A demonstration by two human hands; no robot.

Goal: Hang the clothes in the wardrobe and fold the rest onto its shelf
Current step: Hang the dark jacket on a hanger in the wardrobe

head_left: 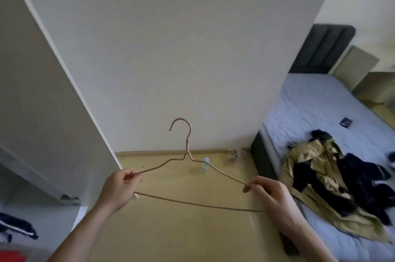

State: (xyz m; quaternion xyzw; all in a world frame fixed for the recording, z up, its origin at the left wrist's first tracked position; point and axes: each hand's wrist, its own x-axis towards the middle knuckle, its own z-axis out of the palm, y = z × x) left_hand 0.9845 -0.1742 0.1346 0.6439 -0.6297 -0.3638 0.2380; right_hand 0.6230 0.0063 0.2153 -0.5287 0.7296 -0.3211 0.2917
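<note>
**A:** What do I have on the head camera?

**B:** From where I sit, a thin wire hanger (186, 155), pinkish-copper in colour, held up in front of the white wall (171, 48). It stands upright, its hook on top with the open end curling to the left. No garment hangs on it.

**A:** And the hands?

**B:** My left hand (118, 189) pinches the hanger's left shoulder end, thumb and forefinger closed on the wire, the other fingers curled in beneath. My right hand (271, 195) pinches the right shoulder end in the same way, fingertips closed on the wire where the sloping arm comes down. The bottom bar bows between the two hands and disappears behind each of them. So the hanger spans from one hand to the other, its hook above and between them.

**A:** Where are the clothes?

**B:** A heap of clothes (333, 185), a tan garment tangled with dark navy ones, lies on the bed (310, 112) to my right, at the near side edge of the mattress, some of it draped over that edge. It is apart from my right hand. Further up the mattress lies a small dark item (346, 122), too small to identify.

**A:** And the wardrobe?

**B:** The wardrobe (32, 101) is at my left, its white panel slanting across the frame. Low at the left edge I see dark cloth with a white stripe (17, 225). The wooden floor (171, 229) runs under both hands, and a small clear bottle (205, 164) stands on it near the wall.
</note>
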